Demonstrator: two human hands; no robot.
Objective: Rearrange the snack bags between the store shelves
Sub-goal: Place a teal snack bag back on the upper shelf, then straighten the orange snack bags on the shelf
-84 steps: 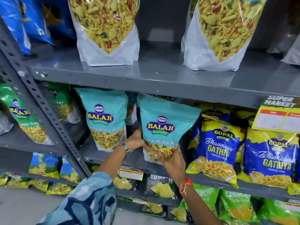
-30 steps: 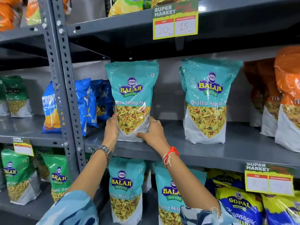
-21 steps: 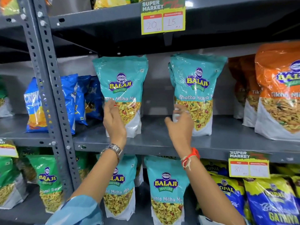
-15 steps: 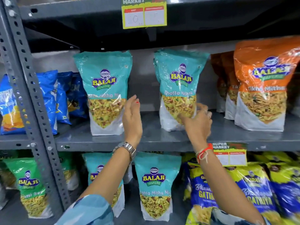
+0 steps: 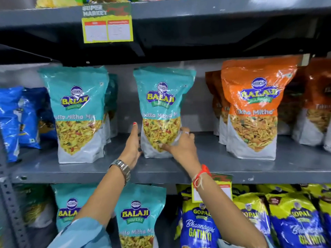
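Two teal Balaji snack bags stand upright on the grey middle shelf [image 5: 232, 169]. One teal bag [image 5: 77, 104] is at the left, with more teal bags behind it. The other teal bag [image 5: 161, 97] is in the middle. My right hand [image 5: 180, 145] grips this middle bag's lower right corner, thumb on the front and fingers around the side. My left hand [image 5: 132, 145] lies flat, fingers straight, against the bag's lower left edge. On the shelf below stand two more teal bags [image 5: 138, 215].
Orange Balaji bags [image 5: 254, 108] stand to the right on the same shelf and blue bags [image 5: 18, 119] to the far left. Blue-and-yellow Gopal bags [image 5: 200, 230] fill the lower right. A price tag [image 5: 107, 27] hangs from the shelf above. A perforated post [image 5: 10, 212] runs down the left edge.
Both hands left the left teal bag and moved right to the middle one. My right hand closed on its lower corner and my left hand came up against its left side.
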